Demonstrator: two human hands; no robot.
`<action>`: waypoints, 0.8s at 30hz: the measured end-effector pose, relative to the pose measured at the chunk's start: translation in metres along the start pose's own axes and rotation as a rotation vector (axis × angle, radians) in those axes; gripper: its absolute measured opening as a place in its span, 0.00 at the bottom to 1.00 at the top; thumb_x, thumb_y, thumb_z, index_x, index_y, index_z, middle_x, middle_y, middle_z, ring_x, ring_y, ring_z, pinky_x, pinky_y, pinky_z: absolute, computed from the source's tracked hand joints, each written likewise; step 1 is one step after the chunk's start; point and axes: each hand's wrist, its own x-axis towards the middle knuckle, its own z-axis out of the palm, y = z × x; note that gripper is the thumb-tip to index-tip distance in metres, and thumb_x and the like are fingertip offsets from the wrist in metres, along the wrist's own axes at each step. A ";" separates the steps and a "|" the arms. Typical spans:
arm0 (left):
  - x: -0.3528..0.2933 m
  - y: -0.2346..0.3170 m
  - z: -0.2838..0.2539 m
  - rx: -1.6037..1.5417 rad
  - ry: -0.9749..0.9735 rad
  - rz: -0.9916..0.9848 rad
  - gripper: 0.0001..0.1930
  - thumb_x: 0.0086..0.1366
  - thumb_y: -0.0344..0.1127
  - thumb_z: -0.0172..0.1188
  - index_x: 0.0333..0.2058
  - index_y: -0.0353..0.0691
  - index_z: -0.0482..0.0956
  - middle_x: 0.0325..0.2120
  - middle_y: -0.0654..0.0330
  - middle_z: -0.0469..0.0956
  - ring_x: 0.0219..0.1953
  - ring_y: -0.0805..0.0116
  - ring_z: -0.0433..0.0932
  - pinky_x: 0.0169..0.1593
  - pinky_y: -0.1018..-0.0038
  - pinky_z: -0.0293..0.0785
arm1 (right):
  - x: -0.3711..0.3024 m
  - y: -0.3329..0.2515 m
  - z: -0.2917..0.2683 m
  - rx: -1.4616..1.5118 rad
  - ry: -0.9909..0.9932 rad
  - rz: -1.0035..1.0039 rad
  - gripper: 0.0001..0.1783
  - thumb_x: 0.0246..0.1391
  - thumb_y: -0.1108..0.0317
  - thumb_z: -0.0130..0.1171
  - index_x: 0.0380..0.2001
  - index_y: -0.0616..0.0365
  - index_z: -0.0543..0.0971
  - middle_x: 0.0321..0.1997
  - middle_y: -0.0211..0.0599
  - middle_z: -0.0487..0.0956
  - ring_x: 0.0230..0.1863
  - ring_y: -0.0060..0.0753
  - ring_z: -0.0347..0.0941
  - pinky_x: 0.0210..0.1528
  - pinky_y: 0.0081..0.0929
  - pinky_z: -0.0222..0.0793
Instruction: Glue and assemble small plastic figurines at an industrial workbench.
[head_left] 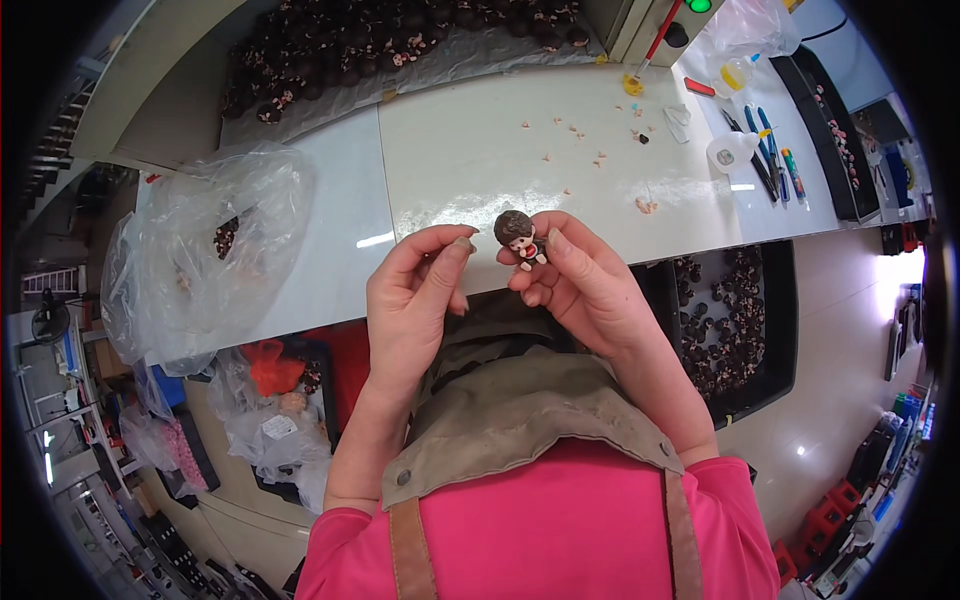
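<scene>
A small figurine (516, 232) with dark brown hair, a pale face and a spot of red on its front is pinched upright between the thumb and fingers of my right hand (575, 265). Just left of it, my left hand (420, 285) has its thumb and forefinger pressed together. Whatever lies between those fingertips, if anything, is too small to make out. A narrow gap separates the left fingertips from the figurine. Both hands are over the front edge of the white worktable (450, 150).
Dark figurine parts fill a shelf (420, 40) behind and a black tray (780, 330) below right. Pale crumbs (600, 157) dot the table. Pliers (765, 145), a white squeeze bottle (730, 152) and a long black tray (825, 130) sit right. A clear plastic bag (210, 250) hangs over the left edge.
</scene>
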 end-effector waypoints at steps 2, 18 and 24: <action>0.000 -0.001 -0.001 -0.073 -0.003 -0.062 0.10 0.66 0.34 0.52 0.41 0.34 0.75 0.21 0.67 0.72 0.16 0.85 0.63 0.20 0.87 0.59 | 0.000 0.000 0.001 0.011 0.026 0.019 0.16 0.62 0.56 0.46 0.46 0.55 0.66 0.44 0.42 0.74 0.38 0.23 0.73 0.37 0.17 0.69; 0.002 -0.004 -0.005 -0.169 -0.028 -0.086 0.15 0.70 0.42 0.44 0.43 0.36 0.72 0.13 0.72 0.60 0.15 0.85 0.56 0.20 0.86 0.55 | 0.002 0.006 -0.004 0.024 0.031 -0.048 0.14 0.58 0.63 0.54 0.43 0.55 0.65 0.44 0.43 0.74 0.40 0.27 0.74 0.37 0.16 0.69; 0.005 -0.006 0.006 -0.076 0.029 -0.019 0.17 0.70 0.42 0.43 0.47 0.35 0.71 0.32 0.63 0.74 0.33 0.78 0.72 0.37 0.83 0.68 | 0.004 0.006 -0.004 0.005 0.065 -0.091 0.15 0.55 0.67 0.57 0.42 0.55 0.65 0.42 0.41 0.74 0.42 0.29 0.75 0.39 0.18 0.69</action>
